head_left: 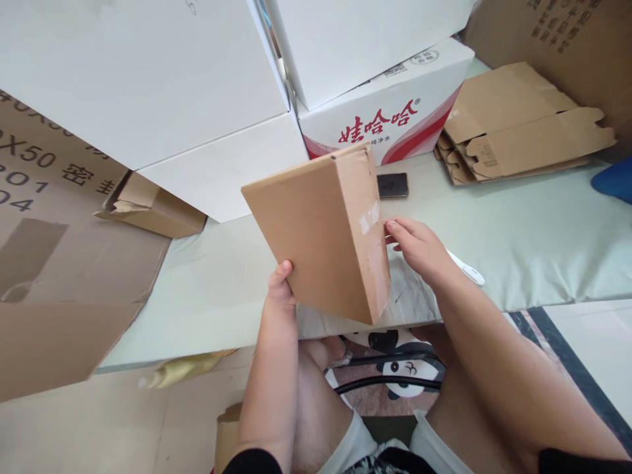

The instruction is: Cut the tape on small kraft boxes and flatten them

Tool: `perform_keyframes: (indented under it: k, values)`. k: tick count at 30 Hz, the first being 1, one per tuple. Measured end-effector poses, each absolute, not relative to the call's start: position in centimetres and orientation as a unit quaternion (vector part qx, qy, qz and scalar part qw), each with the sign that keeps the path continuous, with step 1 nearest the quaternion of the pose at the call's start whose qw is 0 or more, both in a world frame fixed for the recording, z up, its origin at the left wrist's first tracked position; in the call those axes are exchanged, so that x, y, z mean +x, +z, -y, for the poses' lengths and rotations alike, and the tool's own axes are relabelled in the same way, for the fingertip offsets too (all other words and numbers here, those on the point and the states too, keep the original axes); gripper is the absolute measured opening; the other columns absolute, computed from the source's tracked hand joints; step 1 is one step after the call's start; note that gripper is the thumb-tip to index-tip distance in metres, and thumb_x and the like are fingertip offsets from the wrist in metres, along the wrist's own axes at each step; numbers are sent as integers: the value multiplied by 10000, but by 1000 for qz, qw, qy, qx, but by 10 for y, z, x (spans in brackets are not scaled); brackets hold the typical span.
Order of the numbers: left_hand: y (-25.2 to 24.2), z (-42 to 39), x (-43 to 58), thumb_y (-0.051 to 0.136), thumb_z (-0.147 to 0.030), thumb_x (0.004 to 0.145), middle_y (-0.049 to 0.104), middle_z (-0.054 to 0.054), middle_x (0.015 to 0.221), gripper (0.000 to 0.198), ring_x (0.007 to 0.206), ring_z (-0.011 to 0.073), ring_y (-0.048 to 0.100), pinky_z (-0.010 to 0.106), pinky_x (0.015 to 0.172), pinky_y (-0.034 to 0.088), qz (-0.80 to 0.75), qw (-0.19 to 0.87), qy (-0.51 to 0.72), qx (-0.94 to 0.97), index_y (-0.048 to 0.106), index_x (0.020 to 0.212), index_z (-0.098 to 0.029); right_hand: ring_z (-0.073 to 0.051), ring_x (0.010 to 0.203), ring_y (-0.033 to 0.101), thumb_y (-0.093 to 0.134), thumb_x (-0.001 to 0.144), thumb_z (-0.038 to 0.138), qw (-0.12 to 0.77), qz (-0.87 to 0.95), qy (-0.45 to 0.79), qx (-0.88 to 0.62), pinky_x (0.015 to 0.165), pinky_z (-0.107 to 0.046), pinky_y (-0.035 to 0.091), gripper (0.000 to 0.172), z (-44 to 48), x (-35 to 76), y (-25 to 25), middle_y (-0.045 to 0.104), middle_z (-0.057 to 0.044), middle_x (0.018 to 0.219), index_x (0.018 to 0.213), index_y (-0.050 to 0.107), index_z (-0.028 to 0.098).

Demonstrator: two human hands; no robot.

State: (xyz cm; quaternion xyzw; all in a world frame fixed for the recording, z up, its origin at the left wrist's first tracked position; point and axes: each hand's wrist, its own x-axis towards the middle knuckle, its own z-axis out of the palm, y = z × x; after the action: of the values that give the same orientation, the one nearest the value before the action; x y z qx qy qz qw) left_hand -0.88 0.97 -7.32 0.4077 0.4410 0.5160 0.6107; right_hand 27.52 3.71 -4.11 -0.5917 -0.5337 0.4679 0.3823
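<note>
A brown cardboard box (309, 230) is held tilted above the pale-covered table (212, 289). My left hand (281, 283) grips its lower left edge, the thumb on the broad face and the other fingers hidden behind. On the box's narrow right side are pieces of clear tape and a whitish torn patch. My right hand (412, 243) is at that side, its fingers bent and close together, the fingertips at the box's edge and partly hidden. A white tool (471, 271) lies on the table, partly behind my right wrist.
A dark phone (394, 185) lies behind the box. White cartons (222, 158) and a red-and-white carton (385, 125) stand at the back. Flattened cardboard (528, 141) lies at the right, near a blue object (615, 180). A small open box (162, 207) and large cardboard (74, 263) are at the left.
</note>
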Motion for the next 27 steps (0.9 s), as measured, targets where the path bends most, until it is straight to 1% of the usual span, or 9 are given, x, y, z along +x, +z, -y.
perform_keyframes:
  k: [2,3,5,7,10,15,21,24,27]
  values:
    - [-73,-10,-8,693,-781,677,775,87,1103,687,1350,408,573,552,1001,580,-443,589,553,389,702,1130,-264,-345,957,687,581,855,437,320,557,338,-688,901,-594,526,257,-41,284,-47,751,-114,1026,958,715,244]
    - [-73,-11,-8,684,-782,688,776,87,1100,673,1360,408,564,553,1010,575,-442,578,568,384,707,1116,-264,-371,973,674,605,821,384,279,570,284,-719,876,-613,524,248,-42,288,-51,736,-138,1058,990,719,242]
    - [-72,-12,-6,667,-782,712,779,82,1091,654,1377,400,551,545,1027,567,-434,563,590,383,715,1113,-267,-409,988,651,636,765,317,201,604,215,-740,801,-614,531,306,-43,295,-62,703,-181,1122,1047,728,240]
    - [-71,-13,-3,676,-769,723,786,68,1066,633,1372,384,560,522,1033,565,-422,558,606,378,725,1113,-272,-396,958,639,657,723,268,153,642,187,-727,742,-566,540,344,-44,299,-71,688,-186,1105,1057,738,247]
    - [-68,-13,0,742,-724,694,799,47,997,586,1302,360,626,476,1009,583,-408,567,625,348,750,1063,-269,-342,954,632,640,716,203,119,672,183,-708,752,-484,537,428,-43,297,-71,680,-152,1073,1130,726,264]
    - [-65,-12,5,822,-636,644,807,52,1001,536,1224,344,682,427,998,589,-396,573,653,298,763,1002,-242,-356,1158,595,514,850,204,62,634,150,-756,895,-469,479,456,-44,298,-43,635,-160,1232,1281,657,239]
    - [-59,-13,11,850,-609,626,804,31,874,482,1198,327,701,404,1009,586,-379,580,659,292,770,934,-247,-343,1090,636,529,844,179,-30,606,215,-765,779,-399,464,416,-51,316,-45,646,-167,1243,1246,628,217]
    - [-57,-14,14,858,-594,623,805,22,864,454,1153,320,724,404,997,594,-369,591,653,296,770,910,-253,-335,1097,655,515,854,145,-33,611,221,-759,808,-388,462,449,-52,318,-48,659,-178,1229,1294,585,199]
    - [-56,-14,15,864,-588,613,808,28,870,454,1104,310,741,382,933,613,-373,599,645,295,769,897,-247,-344,1123,657,551,862,198,-19,597,217,-772,811,-381,463,494,-51,317,-46,630,-201,1284,1355,527,184]
